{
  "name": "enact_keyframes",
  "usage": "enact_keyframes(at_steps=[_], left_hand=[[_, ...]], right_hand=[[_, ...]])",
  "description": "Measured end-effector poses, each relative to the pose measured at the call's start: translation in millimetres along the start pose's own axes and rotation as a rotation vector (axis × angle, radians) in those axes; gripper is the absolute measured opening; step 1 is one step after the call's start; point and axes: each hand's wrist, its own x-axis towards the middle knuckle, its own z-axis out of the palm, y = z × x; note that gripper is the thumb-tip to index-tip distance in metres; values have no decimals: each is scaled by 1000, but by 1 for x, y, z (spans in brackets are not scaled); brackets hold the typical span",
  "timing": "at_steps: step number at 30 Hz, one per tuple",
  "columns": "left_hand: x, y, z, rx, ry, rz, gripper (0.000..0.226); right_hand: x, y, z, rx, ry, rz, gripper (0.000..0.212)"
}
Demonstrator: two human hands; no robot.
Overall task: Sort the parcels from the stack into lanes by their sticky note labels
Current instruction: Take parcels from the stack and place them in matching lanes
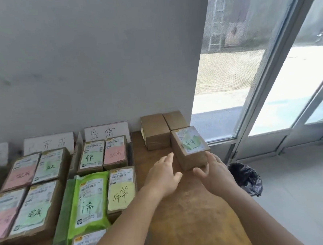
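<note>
Cardboard parcel [192, 152] btwn open hands [165, 176], untouched

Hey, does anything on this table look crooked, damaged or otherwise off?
The green sticky note on the small brown cardboard box between the hands is crumpled and lifting, unlike the flat notes on the sorted parcels. Nothing else stands out.

Black bin bag [248, 179] on floor — glass door [279, 88], perhaps sliding.

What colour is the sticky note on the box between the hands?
Light green, on the box top, seen in the head view.
</note>
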Motion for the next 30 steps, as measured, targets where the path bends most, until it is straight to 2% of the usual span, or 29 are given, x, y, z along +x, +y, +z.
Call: enact_keyframes(at_steps=[6, 12, 15, 17, 20, 26, 30], left_hand=[[47, 19, 27, -59, -71, -155, 77], [72, 36, 49, -187, -36, -265, 79], [73, 44, 54, -256, 60, -288, 70], [69, 47, 56, -317, 189, -308, 52], [53, 49, 57, -314, 323, -362, 32], [14, 29, 56, -207, 435, -482, 49], [0, 17, 47, -171, 472, -497, 43]], right_hand=[[64, 27, -3, 74, -75, -18, 85], [103, 47, 0, 175, -168, -9, 92], [106, 53, 2, 184, -180, -23, 75], [101, 56, 5, 165, -154, -50, 63], [87, 56, 10, 214, -158, -107, 68], [61, 40, 23, 192, -191, -222, 69], [55, 26, 35, 285, -240, -263, 66]])
